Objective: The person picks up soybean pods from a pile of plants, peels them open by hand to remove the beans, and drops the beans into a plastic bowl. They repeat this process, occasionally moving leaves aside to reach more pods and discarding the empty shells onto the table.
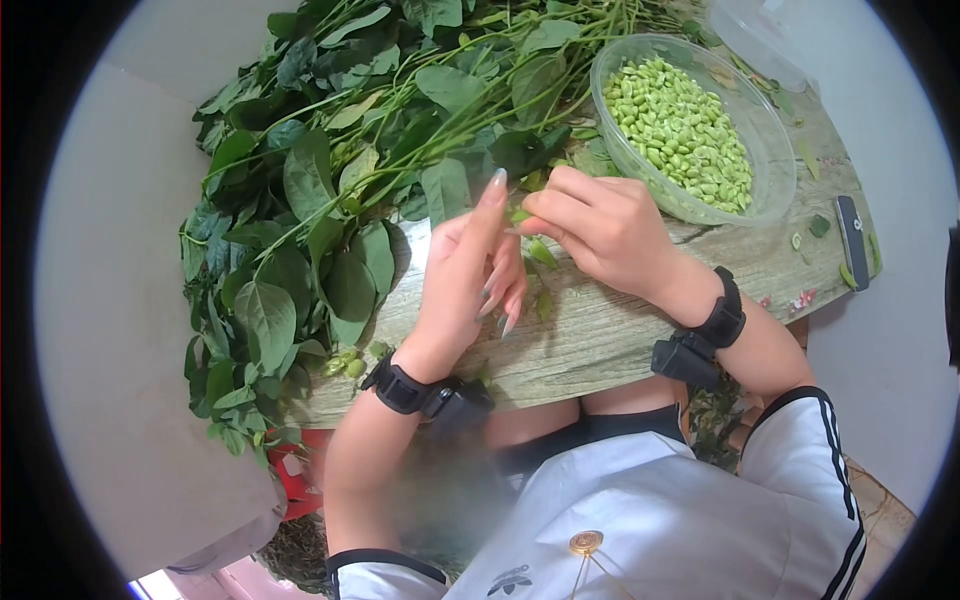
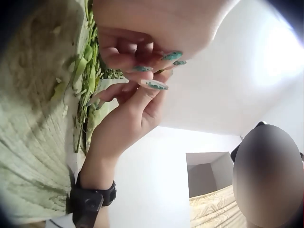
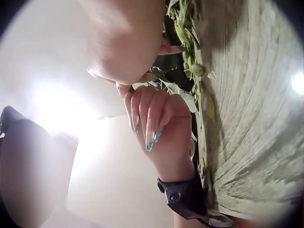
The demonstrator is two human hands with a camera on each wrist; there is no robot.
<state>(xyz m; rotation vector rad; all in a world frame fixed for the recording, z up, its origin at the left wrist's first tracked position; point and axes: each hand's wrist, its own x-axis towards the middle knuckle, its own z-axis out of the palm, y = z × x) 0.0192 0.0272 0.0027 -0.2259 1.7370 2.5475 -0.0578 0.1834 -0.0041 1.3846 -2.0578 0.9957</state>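
My right hand (image 1: 605,220) pinches a small green soybean pod (image 1: 518,214) between thumb and fingers. Close against it, my left hand (image 1: 470,265) has one finger raised beside the pod, with the other fingers loosely bent toward me. Both wrist views show the fingertips meeting; whether the left fingers also grip the pod I cannot tell. In the right wrist view, the left hand (image 3: 164,123) shows long nails with green tips. Loose green pods (image 1: 543,252) lie on the table beneath the hands. A clear plastic bowl (image 1: 783,165) of shelled green soybeans (image 1: 680,125) stands beyond the right hand.
Leafy soybean stalks (image 1: 345,190) are heaped across the table's left and far side. A phone (image 1: 852,242) lies at the right edge of the wooden-patterned table (image 1: 620,320). Behind the bowl is a clear plastic container (image 1: 760,40). Several pods (image 1: 345,363) lie near the left wrist.
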